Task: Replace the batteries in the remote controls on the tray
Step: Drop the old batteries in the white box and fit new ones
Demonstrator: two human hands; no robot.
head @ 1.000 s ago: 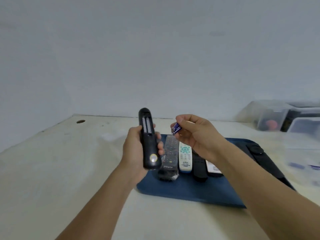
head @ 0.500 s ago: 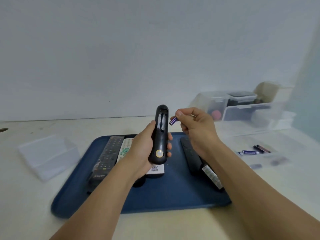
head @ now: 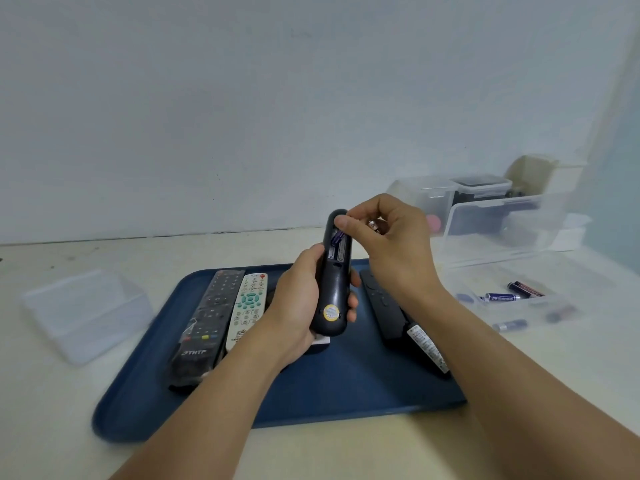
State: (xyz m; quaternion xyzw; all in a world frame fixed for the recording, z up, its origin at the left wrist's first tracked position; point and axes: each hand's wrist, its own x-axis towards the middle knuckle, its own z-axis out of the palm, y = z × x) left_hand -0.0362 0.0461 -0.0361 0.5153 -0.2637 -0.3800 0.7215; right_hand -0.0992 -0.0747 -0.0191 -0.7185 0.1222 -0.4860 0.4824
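Left hand (head: 298, 306) holds a black oblong plastic remote control (head: 332, 282) upright over the dark blue plastic tray (head: 339, 386) while the right hand (head: 388, 237) works a small purple battery (head: 336, 237) into its open back.

The held remote's long axis runs near vertical, tilted slightly right, its open battery bay at the top end facing the camera and a round gold sticker near the bottom end. The left hand's fingers wrap round its lower half. The right hand's thumb and forefinger pinch the battery at the bay's top, the battery slanting down into the left slot; a second, reddish battery seems tucked in the same hand's curled fingers. On the tray, lying lengthwise away from the camera, are a black buttoned remote in clear wrap (head: 207, 323), a white remote with green buttons (head: 246, 310) just beside it, and a slim black remote (head: 391, 313) to the right. Loose batteries (head: 502, 296) lie on the pale table (head: 52, 410) right of the tray.
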